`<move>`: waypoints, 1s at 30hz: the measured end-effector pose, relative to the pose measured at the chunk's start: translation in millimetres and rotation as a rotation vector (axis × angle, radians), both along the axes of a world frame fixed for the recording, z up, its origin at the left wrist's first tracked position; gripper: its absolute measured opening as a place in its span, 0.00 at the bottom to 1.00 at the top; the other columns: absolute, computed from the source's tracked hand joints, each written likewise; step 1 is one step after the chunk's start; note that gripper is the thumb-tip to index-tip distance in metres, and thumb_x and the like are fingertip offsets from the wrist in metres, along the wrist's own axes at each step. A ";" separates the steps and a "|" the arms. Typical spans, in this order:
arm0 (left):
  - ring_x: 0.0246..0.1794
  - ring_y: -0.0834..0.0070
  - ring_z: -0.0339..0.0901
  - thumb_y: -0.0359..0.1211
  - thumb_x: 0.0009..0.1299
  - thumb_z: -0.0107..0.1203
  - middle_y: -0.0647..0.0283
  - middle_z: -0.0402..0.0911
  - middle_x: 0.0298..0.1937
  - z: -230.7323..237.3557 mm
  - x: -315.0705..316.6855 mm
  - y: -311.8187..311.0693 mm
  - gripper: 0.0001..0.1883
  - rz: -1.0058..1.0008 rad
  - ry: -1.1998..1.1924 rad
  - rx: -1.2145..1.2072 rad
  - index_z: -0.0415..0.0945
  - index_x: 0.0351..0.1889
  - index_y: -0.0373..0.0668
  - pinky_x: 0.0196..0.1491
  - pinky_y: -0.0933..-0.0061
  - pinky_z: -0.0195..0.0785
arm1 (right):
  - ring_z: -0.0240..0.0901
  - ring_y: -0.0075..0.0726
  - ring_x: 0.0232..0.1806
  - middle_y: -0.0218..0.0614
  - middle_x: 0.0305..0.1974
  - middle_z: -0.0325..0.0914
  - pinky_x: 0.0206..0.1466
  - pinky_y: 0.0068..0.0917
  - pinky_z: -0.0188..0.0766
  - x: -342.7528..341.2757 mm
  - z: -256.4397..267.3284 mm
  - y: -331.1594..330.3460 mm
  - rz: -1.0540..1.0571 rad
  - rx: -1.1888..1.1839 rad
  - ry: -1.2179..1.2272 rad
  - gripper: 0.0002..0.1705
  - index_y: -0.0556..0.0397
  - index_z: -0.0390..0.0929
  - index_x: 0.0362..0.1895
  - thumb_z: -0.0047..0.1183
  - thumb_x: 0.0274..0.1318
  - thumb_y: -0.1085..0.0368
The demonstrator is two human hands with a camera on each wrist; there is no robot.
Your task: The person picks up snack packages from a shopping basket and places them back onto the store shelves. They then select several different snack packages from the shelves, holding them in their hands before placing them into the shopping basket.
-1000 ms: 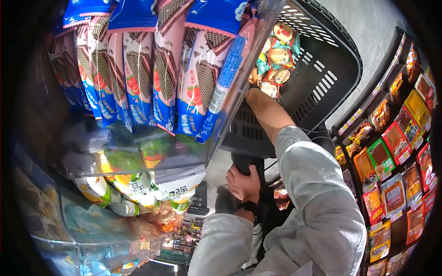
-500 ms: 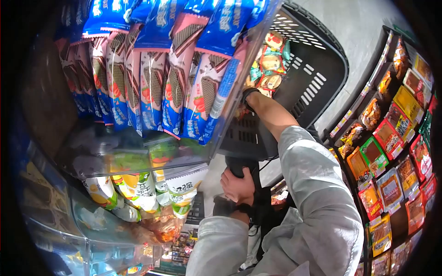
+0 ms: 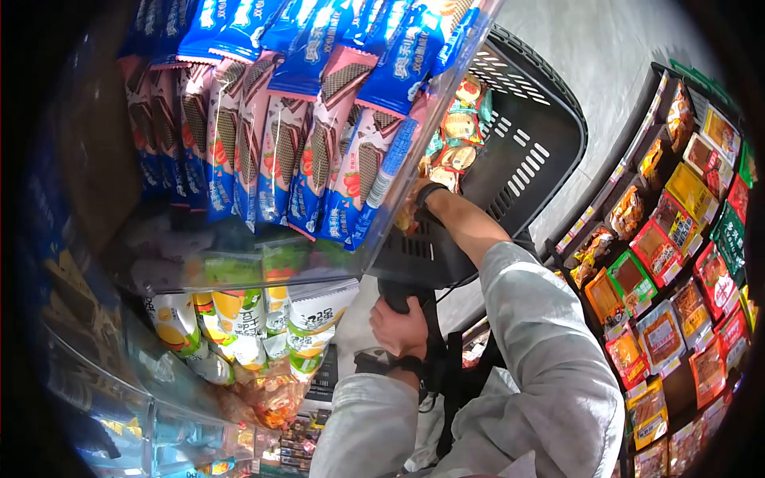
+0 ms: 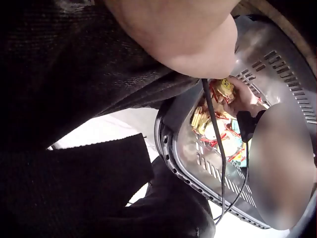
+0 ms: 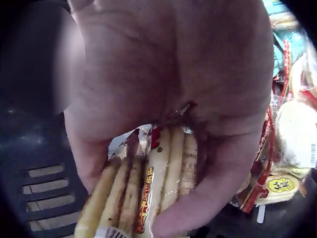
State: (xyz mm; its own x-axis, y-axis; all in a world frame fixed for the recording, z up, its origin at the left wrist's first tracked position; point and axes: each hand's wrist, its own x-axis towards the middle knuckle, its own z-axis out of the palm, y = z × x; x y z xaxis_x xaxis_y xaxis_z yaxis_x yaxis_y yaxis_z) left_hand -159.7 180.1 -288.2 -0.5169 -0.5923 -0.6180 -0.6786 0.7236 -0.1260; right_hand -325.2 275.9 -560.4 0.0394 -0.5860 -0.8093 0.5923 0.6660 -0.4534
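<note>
The right hand [image 5: 173, 69] grips several wrapped pale snacks [image 5: 158, 173], thumb and fingers around them, inside the black basket [image 3: 550, 127]. In the head view that hand [image 3: 414, 203] is partly behind the clear bin edge. More wrapped round snacks [image 3: 460, 127] lie in the basket beside it. The left hand [image 3: 398, 328] is below the basket, its thumb and fingers around a black handle-like part [image 3: 401, 291]; the fingertips are hidden. In the left wrist view the left hand [image 4: 193, 39] shows blurred and close, over dark fabric [image 4: 99, 64].
A clear bin of blue and pink wafer packs [image 3: 271, 159] is at the upper left, with white and green packs [image 3: 239, 327] below. Shelves of colourful snack packets [image 3: 661, 247] line the right side. Grey floor [image 3: 613, 48] shows beyond the basket, and a thin cable [image 4: 218, 139] crosses the left wrist view.
The basket and both hands have shifted left in the head view, the right hand also lower. The wafer packs and right-hand shelves sit differently in view.
</note>
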 end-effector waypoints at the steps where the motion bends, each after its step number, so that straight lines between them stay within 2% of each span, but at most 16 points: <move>1: 0.55 0.44 0.74 0.48 0.62 0.61 0.49 0.79 0.51 -1.3 0.1 0.7 0.29 0.002 -0.002 -0.006 0.76 0.55 0.39 0.59 0.45 0.67 | 0.73 0.48 0.66 0.42 0.72 0.66 0.56 0.39 0.83 -0.4 1.2 0.0 0.004 0.001 -0.015 0.65 0.47 0.55 0.80 0.78 0.40 0.43; 9: 0.54 0.45 0.74 0.48 0.62 0.61 0.49 0.79 0.50 1.1 -0.3 7.4 0.29 0.016 -0.002 -0.029 0.76 0.55 0.38 0.59 0.45 0.68 | 0.72 0.44 0.66 0.40 0.73 0.61 0.52 0.36 0.87 -15.3 16.8 5.9 0.108 0.014 -0.220 0.64 0.48 0.55 0.79 0.78 0.41 0.45; 11: 0.54 0.45 0.74 0.48 0.62 0.61 0.49 0.79 0.50 0.9 1.7 7.1 0.29 0.017 -0.002 -0.029 0.76 0.55 0.39 0.58 0.45 0.68 | 0.80 0.44 0.56 0.44 0.67 0.73 0.45 0.35 0.87 -21.2 51.4 16.8 -0.082 0.059 -0.116 0.44 0.49 0.71 0.70 0.71 0.53 0.47; 13: 0.54 0.45 0.74 0.48 0.62 0.62 0.49 0.79 0.50 0.1 3.0 7.3 0.29 0.026 -0.005 -0.036 0.76 0.55 0.39 0.58 0.45 0.68 | 0.84 0.43 0.52 0.44 0.65 0.78 0.42 0.35 0.87 -12.1 52.3 23.7 -0.196 0.063 -0.079 0.35 0.49 0.79 0.66 0.69 0.56 0.48; 15: 0.54 0.45 0.74 0.47 0.61 0.62 0.49 0.79 0.50 -0.8 3.8 8.2 0.28 0.040 -0.013 -0.041 0.76 0.55 0.39 0.59 0.45 0.68 | 0.83 0.43 0.52 0.42 0.65 0.78 0.42 0.36 0.87 -3.0 36.6 27.7 -0.235 0.035 -0.111 0.37 0.48 0.80 0.65 0.72 0.52 0.47; 16: 0.53 0.46 0.74 0.48 0.61 0.62 0.50 0.79 0.49 -1.7 7.0 7.8 0.29 0.015 0.005 -0.057 0.76 0.54 0.39 0.57 0.45 0.68 | 0.77 0.47 0.61 0.46 0.71 0.64 0.49 0.38 0.90 -16.3 40.0 27.7 -0.033 0.017 -0.150 0.64 0.53 0.52 0.75 0.79 0.40 0.46; 18: 0.50 0.47 0.75 0.48 0.60 0.63 0.52 0.79 0.48 -5.1 13.3 7.8 0.29 -0.033 0.044 -0.085 0.76 0.54 0.41 0.53 0.45 0.69 | 0.78 0.47 0.59 0.47 0.69 0.66 0.49 0.39 0.90 -6.0 37.4 28.4 -0.055 -0.028 -0.050 0.63 0.54 0.53 0.74 0.79 0.41 0.47; 24: 0.54 0.47 0.75 0.48 0.61 0.62 0.51 0.79 0.51 -3.9 11.7 14.2 0.29 0.015 0.023 -0.099 0.76 0.56 0.39 0.58 0.46 0.69 | 0.80 0.47 0.55 0.52 0.62 0.73 0.45 0.36 0.87 12.2 61.2 38.8 -0.266 -0.061 0.034 0.61 0.55 0.53 0.74 0.78 0.44 0.49; 26: 0.56 0.47 0.75 0.49 0.62 0.62 0.51 0.79 0.53 -4.8 12.0 14.6 0.30 0.039 0.009 -0.097 0.76 0.57 0.40 0.59 0.46 0.69 | 0.73 0.51 0.64 0.56 0.64 0.72 0.69 0.35 0.68 3.8 94.5 46.6 -0.299 -0.065 0.073 0.60 0.67 0.57 0.71 0.75 0.45 0.43; 27: 0.56 0.47 0.75 0.49 0.62 0.62 0.51 0.79 0.53 -5.1 12.8 14.5 0.30 0.040 0.018 -0.111 0.76 0.57 0.40 0.59 0.46 0.69 | 0.72 0.47 0.63 0.54 0.63 0.72 0.67 0.36 0.70 7.7 99.1 49.6 -0.245 0.000 0.223 0.58 0.64 0.58 0.70 0.76 0.46 0.44; 29: 0.57 0.47 0.75 0.49 0.62 0.61 0.51 0.79 0.53 -6.8 10.1 14.7 0.30 0.048 0.049 -0.130 0.76 0.58 0.41 0.59 0.45 0.69 | 0.70 0.43 0.65 0.50 0.61 0.73 0.69 0.33 0.68 -4.2 145.6 64.9 -0.422 -0.032 0.148 0.62 0.67 0.51 0.74 0.78 0.47 0.51; 30: 0.57 0.47 0.75 0.49 0.63 0.61 0.50 0.79 0.53 -7.5 8.5 12.1 0.30 0.050 0.053 -0.136 0.76 0.59 0.42 0.59 0.45 0.69 | 0.70 0.40 0.62 0.47 0.60 0.72 0.67 0.35 0.69 -0.7 157.7 66.5 -0.486 -0.121 0.407 0.56 0.63 0.56 0.71 0.77 0.50 0.49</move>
